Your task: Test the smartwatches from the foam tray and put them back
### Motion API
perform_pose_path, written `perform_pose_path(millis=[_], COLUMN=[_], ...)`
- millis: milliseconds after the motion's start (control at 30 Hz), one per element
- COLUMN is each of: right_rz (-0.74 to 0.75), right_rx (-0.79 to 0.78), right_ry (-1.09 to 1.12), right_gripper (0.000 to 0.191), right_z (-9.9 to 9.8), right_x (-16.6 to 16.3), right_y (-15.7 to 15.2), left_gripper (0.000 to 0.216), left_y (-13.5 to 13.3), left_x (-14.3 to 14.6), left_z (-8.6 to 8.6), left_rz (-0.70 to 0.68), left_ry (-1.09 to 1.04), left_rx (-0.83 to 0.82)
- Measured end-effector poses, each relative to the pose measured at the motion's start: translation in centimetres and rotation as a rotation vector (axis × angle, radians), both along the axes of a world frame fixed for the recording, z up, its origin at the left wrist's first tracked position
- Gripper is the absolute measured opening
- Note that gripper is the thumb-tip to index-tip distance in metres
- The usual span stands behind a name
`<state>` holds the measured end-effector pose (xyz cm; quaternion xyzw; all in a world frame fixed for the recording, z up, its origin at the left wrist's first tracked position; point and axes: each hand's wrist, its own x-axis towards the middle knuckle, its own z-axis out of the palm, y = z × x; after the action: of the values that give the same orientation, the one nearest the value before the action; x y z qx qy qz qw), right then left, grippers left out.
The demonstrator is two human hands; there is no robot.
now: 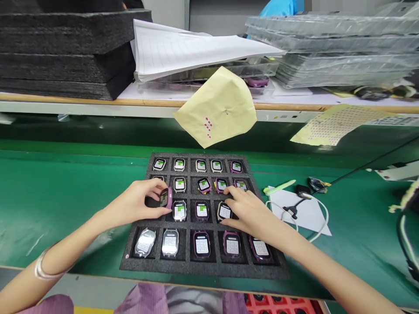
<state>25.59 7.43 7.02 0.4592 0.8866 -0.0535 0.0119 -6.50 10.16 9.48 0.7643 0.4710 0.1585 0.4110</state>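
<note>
A black foam tray (pixel 137 264) with rows of square compartments lies on the green bench, holding several strapless smartwatches with lit screens. In my left hand (pixel 144 198), a purple smartwatch (pixel 166 198) is tilted up on edge, pinched between thumb and fingers over the tray's left side. My right hand (pixel 247 209) reaches into the third row from the back. Its thumb and fingers are curled at the edges of a light-framed smartwatch (pixel 224 211), which lies in its compartment. A purple smartwatch (pixel 221 185) sits just behind those fingers, and another purple one (pixel 202 210) to their left.
A shelf edge (pixel 137 108) crosses above the bench, bearing black foam blocks (pixel 59 65), papers (pixel 183 50) and clear plastic trays (pixel 343 65). A yellow sheet (pixel 225 109) hangs down. Right of the foam tray lie a green pen (pixel 279 187), white paper (pixel 314 222) and cables (pixel 322 207).
</note>
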Motion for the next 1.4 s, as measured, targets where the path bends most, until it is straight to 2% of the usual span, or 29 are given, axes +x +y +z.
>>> perform_pose_path(millis=[167, 233, 300, 400, 500, 633, 733, 833, 967, 1133, 1267, 1400], right_rz=[-0.037, -0.100, -0.213, -0.360, -0.351, -0.307, -0.333, -0.353, -0.402, -0.360, -0.293, -0.317], right_rx=[-0.005, -0.047, -0.196, -0.579, -0.846, -0.995, -1.001, -0.971, -0.883, -0.844, -0.751, -0.609], right_ry=[0.033, 0.158, 0.427, 0.935, 1.319, 1.567, 1.593, 1.558, 1.491, 1.434, 1.469, 1.497], right_gripper=[0.021, 0.018, 0.019, 0.030, 0.043, 0.048, 0.050, 0.047, 0.053, 0.066, 0.046, 0.033], right_z=[-0.6, -0.3, 0.5, 2.5, 4.5, 5.6, 5.7, 5.5, 4.8, 3.8, 3.7, 3.9], right_x=[-0.4, 0.1, 0.9, 1.7, 1.5, -0.6, -2.5, -3.8, -4.1, -3.9, -4.0, -4.1], right_y=[0.2, 0.4, 0.7, 1.3, 1.9, 2.6, 2.8, 2.6, 2.1, 1.6, 1.2, 0.7], left_gripper=[0.045, 0.045, 0.044, 0.042, 0.042, 0.043, 0.049, 0.051, 0.045, 0.039, 0.035, 0.033], left_y=[0.1, 0.4, 0.9, 1.4, 1.5, 0.9, 0.1, -0.3, -0.3, -0.2, -0.5, -1.1], left_x=[4.1, 5.3, 6.1, 6.5, 6.7, 6.8, 6.7, 6.6, 6.5, 6.4, 6.6, 6.9], left_z=[1.1, 1.6, 2.0, 2.0, 1.6, 1.5, 1.7, 1.8, 1.8, 2.0, 2.3, 2.6], left_rz=[0.007, 0.000, 0.002, 0.008, 0.032, 0.035, 0.020, 0.102, 0.224, 0.241, 0.214, 0.201], left_ry=[-0.417, -0.589, -0.747, -0.904, -0.990, -1.016, -0.988, -1.011, -1.090, -1.121, -1.085, -1.009], left_rx=[-0.201, -0.244, -0.309, -0.539, -0.789, -0.915, -0.917, -0.890, -0.859, -0.865, -0.831, -0.742])
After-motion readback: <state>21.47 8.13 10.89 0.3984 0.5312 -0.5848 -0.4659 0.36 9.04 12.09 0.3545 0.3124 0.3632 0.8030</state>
